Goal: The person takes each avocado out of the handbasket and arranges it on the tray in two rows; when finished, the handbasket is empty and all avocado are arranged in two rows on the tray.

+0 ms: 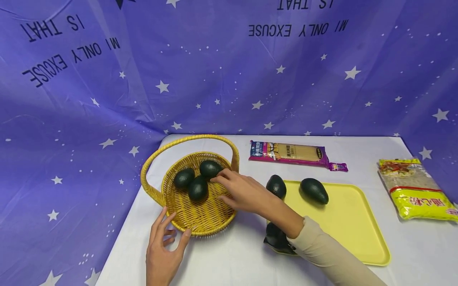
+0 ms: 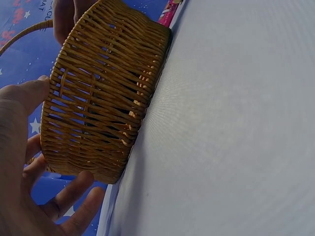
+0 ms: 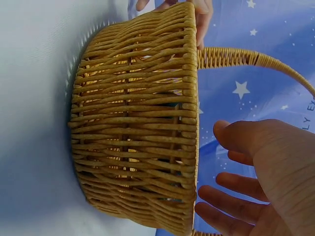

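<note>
A yellow wicker basket (image 1: 204, 214) with an arched handle stands on the white table, holding three dark green avocados (image 1: 198, 189). My left hand (image 1: 164, 246) is at the basket's near left side, thumb against the rim and fingers spread along the wall. Over the right rim reaches my right hand (image 1: 239, 190), its fingers loosely bent inside the basket, near the rear avocado (image 1: 210, 169). Nothing shows between its thumb and fingers in the right wrist view. Two more avocados (image 1: 314, 191) are at the yellow tray (image 1: 350, 222), one at its far left corner.
A packet of noodles (image 1: 293, 153) lies behind the tray. Farther right is a yellow and clear food bag (image 1: 415, 188). Below my right wrist is a black shape (image 1: 277, 238), partly hidden, kind unclear. A purple starred cloth (image 1: 214, 79) hangs behind the table.
</note>
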The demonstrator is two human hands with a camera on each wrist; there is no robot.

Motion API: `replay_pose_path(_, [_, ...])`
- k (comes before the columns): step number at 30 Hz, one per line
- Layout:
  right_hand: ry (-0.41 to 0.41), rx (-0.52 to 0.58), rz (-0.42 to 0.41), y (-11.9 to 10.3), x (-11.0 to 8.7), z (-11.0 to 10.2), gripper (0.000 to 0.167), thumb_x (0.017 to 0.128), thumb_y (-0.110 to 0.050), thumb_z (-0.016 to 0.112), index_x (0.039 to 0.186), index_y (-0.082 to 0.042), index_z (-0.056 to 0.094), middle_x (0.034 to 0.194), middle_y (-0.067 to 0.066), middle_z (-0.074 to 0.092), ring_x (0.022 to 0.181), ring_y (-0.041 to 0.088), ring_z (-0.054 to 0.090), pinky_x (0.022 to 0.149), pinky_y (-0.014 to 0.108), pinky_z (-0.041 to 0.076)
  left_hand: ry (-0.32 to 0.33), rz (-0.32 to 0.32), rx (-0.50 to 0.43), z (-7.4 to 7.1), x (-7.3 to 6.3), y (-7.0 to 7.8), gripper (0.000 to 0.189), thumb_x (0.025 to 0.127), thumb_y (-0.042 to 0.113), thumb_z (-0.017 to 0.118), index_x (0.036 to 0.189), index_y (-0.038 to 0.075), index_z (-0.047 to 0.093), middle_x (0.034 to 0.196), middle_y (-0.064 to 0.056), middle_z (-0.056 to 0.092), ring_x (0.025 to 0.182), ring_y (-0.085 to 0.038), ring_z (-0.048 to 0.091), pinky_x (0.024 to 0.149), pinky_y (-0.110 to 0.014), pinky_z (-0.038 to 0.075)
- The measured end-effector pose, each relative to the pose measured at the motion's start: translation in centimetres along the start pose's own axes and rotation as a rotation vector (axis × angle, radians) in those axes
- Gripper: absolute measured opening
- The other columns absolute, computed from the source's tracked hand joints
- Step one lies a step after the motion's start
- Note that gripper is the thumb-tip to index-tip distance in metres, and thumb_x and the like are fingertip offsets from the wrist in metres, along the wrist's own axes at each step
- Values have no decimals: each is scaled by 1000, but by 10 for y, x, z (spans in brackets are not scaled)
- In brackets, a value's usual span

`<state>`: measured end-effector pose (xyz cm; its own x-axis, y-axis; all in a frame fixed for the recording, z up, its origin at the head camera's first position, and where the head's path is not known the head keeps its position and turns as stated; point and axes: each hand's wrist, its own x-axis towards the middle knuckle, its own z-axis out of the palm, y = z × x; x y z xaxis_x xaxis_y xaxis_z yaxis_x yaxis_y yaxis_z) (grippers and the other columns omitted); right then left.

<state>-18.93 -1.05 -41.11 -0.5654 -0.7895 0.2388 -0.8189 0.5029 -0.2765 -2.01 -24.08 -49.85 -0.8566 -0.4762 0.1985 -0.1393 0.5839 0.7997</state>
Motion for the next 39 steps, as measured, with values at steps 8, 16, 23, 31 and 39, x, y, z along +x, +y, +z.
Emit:
replay_pose_path(8, [-31, -21, -24, -4, 10, 4, 48, 102, -33, 77, 145, -15, 66, 135, 4, 64, 98, 12, 65, 78, 29, 61, 3, 5, 7, 0, 0, -1, 61, 91, 28, 90, 147, 22, 66, 166, 15, 42, 106, -12, 64, 84, -23, 60])
replay_pose_path(16, [-61, -25, -55, -6, 24, 10, 47, 103, -32, 76, 146, -15, 65, 137, 5, 64, 100, 12, 65, 79, 28, 60, -5, -5, 13, -1, 0, 0, 61, 92, 31, 90, 147, 22, 66, 167, 16, 42, 106, -12, 64, 85, -24, 60])
replay_pose_path(23, [-90, -16, -49, -8, 34, 16, 47, 103, -33, 76, 146, -15, 65, 137, 6, 63, 104, 16, 67, 81, 30, 61, -11, 2, 12, -2, 1, 0, 61, 92, 29, 90, 148, 22, 65, 167, 16, 41, 107, -13, 64, 86, -25, 60])
replay_pose_path(31, [-144, -24, -52, -11, 46, 21, 50, 105, -36, 74, 150, -18, 61, 149, 8, 57, 127, 24, 64, 88, 34, 62, -7, 7, 21, -1, 2, -1, 61, 91, 30, 90, 147, 23, 66, 167, 15, 42, 106, -12, 64, 86, -25, 60])
replay_pose_path(39, [-228, -32, -54, -10, 54, 26, 59, 106, -38, 71, 159, -20, 52, 162, 12, 47, 144, 30, 54, 98, 39, 62, -11, 6, 26, -2, 1, -1, 61, 92, 31, 89, 147, 22, 65, 167, 15, 41, 107, -13, 65, 86, -26, 61])
